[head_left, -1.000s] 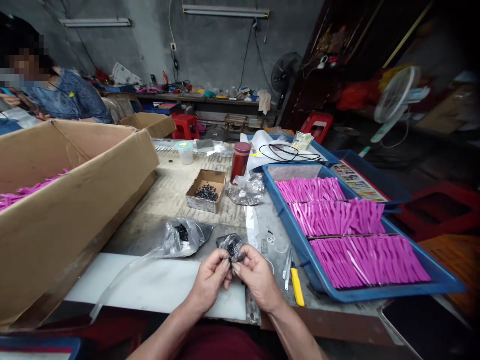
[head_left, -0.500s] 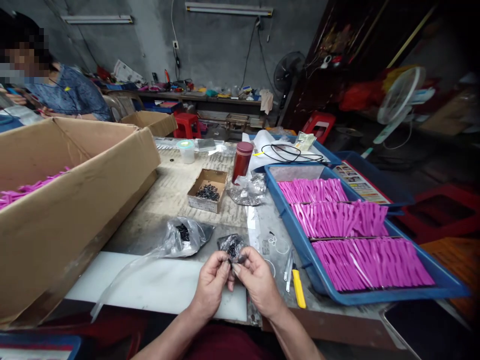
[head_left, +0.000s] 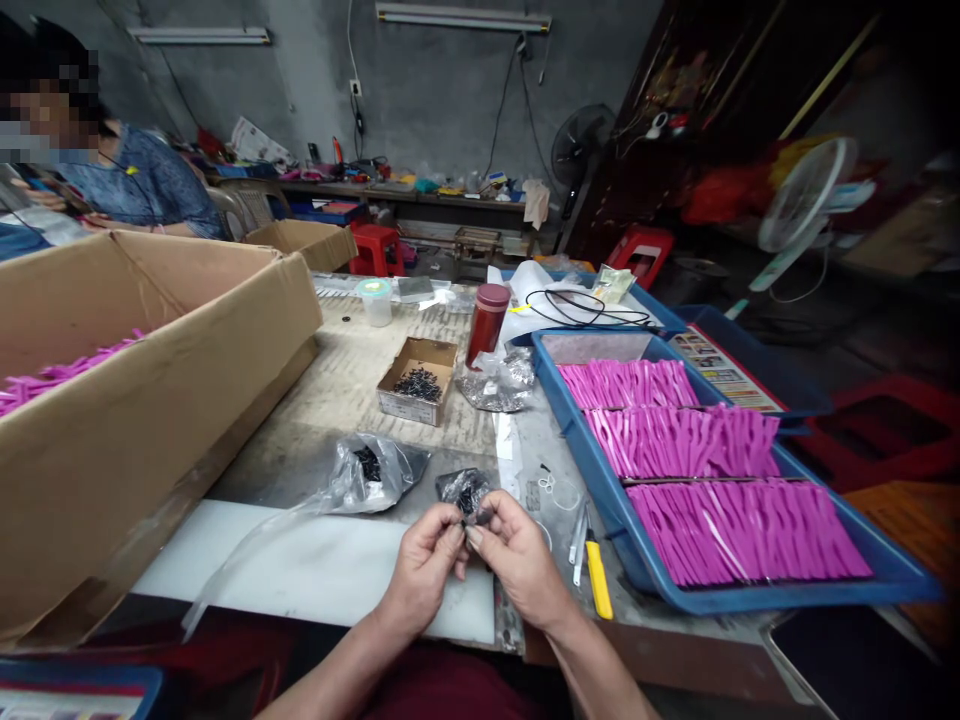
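Note:
My left hand (head_left: 429,556) and my right hand (head_left: 516,552) meet fingertip to fingertip over the front of the table. Both are closed in a pinch; what sits between the fingertips looks small and dark, too small to name. Just beyond the fingers lies a clear plastic bag (head_left: 459,484) of small black parts. To its left rests another open plastic bag (head_left: 390,478) with black pieces inside. Farther back stands a small cardboard box (head_left: 409,408) holding many tiny black parts. A white foam sheet (head_left: 300,560) lies under my left hand.
A blue tray (head_left: 667,590) of pink strips stands at the right, beside a yellow-handled tool (head_left: 598,580). On the left is a large cardboard box (head_left: 187,350) with pink strips. A dark red canister (head_left: 487,325) stands behind. Another person (head_left: 154,190) sits at far left.
Both hands stay in nearly the same place, fingertips still pinched together. The whole view has shifted very slightly; nothing on the table has visibly moved.

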